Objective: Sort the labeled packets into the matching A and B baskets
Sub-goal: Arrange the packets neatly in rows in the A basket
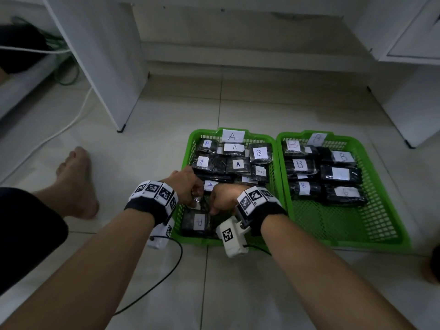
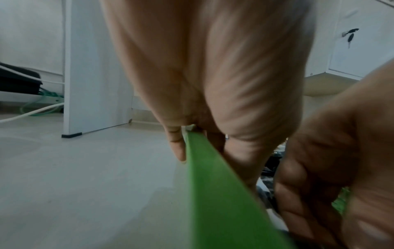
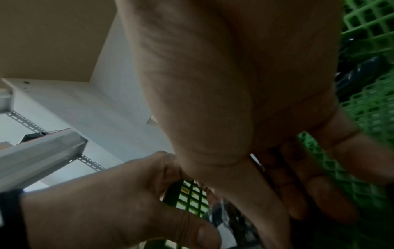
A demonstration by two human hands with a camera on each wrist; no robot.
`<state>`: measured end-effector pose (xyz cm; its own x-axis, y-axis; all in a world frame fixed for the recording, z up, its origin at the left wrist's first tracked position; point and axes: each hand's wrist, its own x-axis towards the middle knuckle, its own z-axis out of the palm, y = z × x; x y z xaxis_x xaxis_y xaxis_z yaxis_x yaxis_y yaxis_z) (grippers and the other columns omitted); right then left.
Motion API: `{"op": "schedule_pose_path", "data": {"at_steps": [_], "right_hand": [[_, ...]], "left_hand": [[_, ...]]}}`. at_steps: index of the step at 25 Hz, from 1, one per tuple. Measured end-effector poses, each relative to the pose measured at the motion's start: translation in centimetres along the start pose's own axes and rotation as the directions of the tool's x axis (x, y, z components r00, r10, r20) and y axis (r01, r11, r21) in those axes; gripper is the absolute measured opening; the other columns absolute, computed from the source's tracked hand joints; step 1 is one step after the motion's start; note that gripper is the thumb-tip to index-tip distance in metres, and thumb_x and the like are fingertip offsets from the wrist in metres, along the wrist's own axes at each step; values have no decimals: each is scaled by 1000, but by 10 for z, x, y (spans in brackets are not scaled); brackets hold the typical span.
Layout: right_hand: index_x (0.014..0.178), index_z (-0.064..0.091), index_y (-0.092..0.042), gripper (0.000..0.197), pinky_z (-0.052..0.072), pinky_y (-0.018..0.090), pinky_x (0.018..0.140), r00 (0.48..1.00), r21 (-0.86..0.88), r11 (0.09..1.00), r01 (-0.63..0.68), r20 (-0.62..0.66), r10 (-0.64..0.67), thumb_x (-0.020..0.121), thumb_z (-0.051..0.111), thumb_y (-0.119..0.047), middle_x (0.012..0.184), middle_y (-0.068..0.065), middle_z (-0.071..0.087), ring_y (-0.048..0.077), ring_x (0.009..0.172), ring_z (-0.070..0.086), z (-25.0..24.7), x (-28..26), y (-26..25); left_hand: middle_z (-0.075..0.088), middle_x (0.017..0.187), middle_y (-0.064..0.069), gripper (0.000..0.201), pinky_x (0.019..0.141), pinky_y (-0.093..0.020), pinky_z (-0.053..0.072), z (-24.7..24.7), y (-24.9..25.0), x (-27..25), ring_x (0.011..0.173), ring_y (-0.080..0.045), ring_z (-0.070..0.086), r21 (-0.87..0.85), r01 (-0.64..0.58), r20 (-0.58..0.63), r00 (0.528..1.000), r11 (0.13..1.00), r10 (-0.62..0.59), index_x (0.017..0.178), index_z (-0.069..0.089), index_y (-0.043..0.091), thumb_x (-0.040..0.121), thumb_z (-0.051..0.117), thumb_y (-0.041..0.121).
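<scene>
1. Black plastic-wrapped packets with white paper labels are seen almost all binned already; most of the sort is judged done.
2. One black packet with a white "B" label [image 1: 260, 153] is lying in the far right corner of the green plastic mesh basket tagged "A" [image 1: 273, 148], so at least one misplaced item is judged left to move.
3. The rest of the packets in that basket that can be read are marked A, e.g. the near black packet with a white "A" label [image 1: 197, 222] lying flat by the front wall.
4. The green plastic mesh basket tagged "B" [image 1: 381, 210] is set just beside it on the right; its packets are stacked in the far half, the near half of the mesh floor is bare. Some labels there are faint or blank-looking and cannot be read.
5. A crinkly black packet [image 1: 202, 203] is gripped between both hands inside the near part of the A basket; its label is hidden.
6. The left hand [image 1: 188, 184] is curled over the basket's left rim and pinches that packet's clear wrap edge.
7. The right hand [image 1: 222, 198] is clenched on the same packet from the other side; the fingers are mostly hidden.
8. A pale tiled floor [image 1: 142, 151] is under everything, with a bare foot [image 1: 76, 182] to the left.
</scene>
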<state>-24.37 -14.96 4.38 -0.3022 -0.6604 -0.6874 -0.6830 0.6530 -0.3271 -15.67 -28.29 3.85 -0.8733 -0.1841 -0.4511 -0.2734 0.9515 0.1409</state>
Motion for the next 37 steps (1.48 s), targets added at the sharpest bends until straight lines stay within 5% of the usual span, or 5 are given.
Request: {"op": "schedule_pose_path", "data": {"at_steps": [8,18,29,34,37], "right_hand": [[124,63,1,32,59,54,91,996,325,945,-28,94,-3,92,58,2,119,23,68,40,102,72,6,1,8],[103,69,-17,26,63,34,59,942,481,872,93,-325,79,84,77,-1,109,4,67,28,88,72,-35,-21,32],[113,76,-13,31,51,29,88,841,120,985,127,-539,-43,83,83,-14,113,5,73,21,103,67,-28,-4,16],[117,74,-12,40,59,37,91,818,222,970,99,-573,47,81,74,7,118,6,72,23,104,69,-32,-11,23],[126,65,-10,50,64,40,74,896,607,754,253,-440,53,85,58,19,125,8,65,29,92,75,-45,-31,34]], "left_hand": [[65,114,8,24,86,-24,42,-17,-14,-3,107,-7,59,-636,-83,-43,996,767,73,109,63,24,91,68,10],[69,99,-16,21,69,-39,59,-16,-28,-6,80,-29,69,-915,-45,-73,996,-402,56,110,57,4,102,37,6],[60,120,-21,34,81,-40,60,-12,-24,3,94,-29,66,-947,-48,-41,999,-316,-30,133,47,0,99,46,2],[61,118,-22,33,80,-39,59,-12,-23,1,95,-30,66,-952,-48,-22,996,-302,-88,129,51,0,96,52,4],[67,118,-21,37,90,-43,53,-27,-19,-1,109,-34,64,-974,11,36,994,-225,-106,124,59,-4,91,65,12]]}}
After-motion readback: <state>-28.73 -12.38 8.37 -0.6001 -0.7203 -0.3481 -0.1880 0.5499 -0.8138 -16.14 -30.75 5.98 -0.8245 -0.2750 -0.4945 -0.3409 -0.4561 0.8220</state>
